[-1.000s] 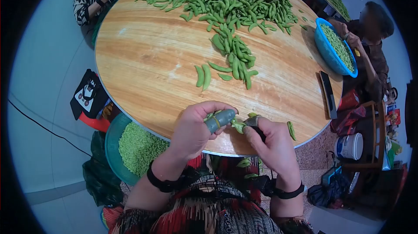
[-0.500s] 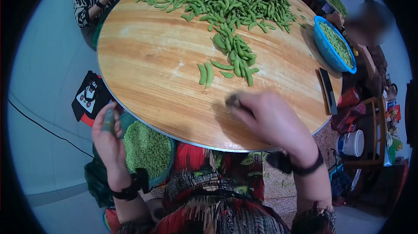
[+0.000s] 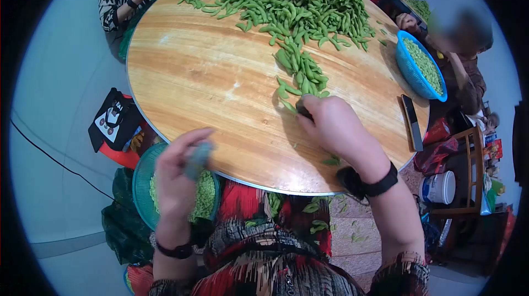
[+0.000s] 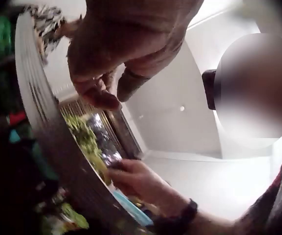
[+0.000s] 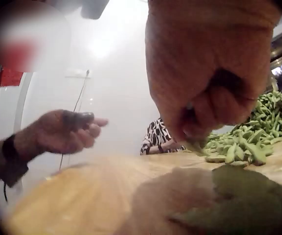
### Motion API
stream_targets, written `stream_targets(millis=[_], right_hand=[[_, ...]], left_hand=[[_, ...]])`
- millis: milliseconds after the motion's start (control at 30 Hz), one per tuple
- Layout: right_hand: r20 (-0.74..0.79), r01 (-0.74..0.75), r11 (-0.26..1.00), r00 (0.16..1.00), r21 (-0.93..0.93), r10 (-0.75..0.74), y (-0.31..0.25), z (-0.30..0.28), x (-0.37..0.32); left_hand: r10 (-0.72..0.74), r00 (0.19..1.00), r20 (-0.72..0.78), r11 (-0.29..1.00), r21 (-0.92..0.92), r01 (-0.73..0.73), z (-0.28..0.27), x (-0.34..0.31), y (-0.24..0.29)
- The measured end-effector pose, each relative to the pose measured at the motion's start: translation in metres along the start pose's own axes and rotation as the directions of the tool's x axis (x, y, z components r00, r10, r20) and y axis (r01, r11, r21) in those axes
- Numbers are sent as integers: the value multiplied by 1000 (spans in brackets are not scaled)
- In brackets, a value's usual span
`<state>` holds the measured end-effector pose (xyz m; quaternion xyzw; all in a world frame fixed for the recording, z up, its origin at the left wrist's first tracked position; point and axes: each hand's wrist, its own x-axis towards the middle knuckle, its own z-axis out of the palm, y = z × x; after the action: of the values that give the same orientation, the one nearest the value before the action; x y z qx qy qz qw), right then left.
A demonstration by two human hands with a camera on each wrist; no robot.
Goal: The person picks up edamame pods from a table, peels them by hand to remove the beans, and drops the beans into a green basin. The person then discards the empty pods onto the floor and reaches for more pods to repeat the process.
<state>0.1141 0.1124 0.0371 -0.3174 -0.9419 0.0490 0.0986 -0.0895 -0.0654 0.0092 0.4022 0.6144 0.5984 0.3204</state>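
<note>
The left hand (image 3: pixel 177 177), blurred, hangs in front of the round table's near left edge, above a teal basket (image 3: pixel 144 177) of shelled beans (image 3: pixel 206 197). Its fingers are loosely bent with nothing seen between them, and a grey-green cover is on its thumb (image 5: pixel 77 119). Over the table (image 3: pixel 182 98) the right hand (image 3: pixel 339 128) pinches a green pod (image 3: pixel 288 106) at the near end of a short trail of pods (image 3: pixel 300 67). In the right wrist view the right hand (image 5: pixel 212 68) has curled fingers, with a pod (image 5: pixel 197 148) partly hidden under them.
A large heap of pods (image 3: pixel 297 4) covers the far side. At the right are a blue basket (image 3: pixel 410 73) of beans and a dark phone-like object (image 3: pixel 411 122). Other people sit at the far left and right. One pod (image 3: pixel 330 160) lies near the front edge.
The left hand came from the table to the far left, then moved back right and is over the basket. The right hand has reached forward to the loose pods and pinches one.
</note>
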Motion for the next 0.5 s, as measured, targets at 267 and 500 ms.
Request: stream_targets(millis=[267,500], right_hand=[[394,-412,206,911,888,121,-23,-24,-59],[432,-417,-182,901,890,48,-18,-5,-81]], left_hand=[[-180,856,485,599,-636,487,100,15,0],[-174,936,307,655,-674,343,119,12,-1]])
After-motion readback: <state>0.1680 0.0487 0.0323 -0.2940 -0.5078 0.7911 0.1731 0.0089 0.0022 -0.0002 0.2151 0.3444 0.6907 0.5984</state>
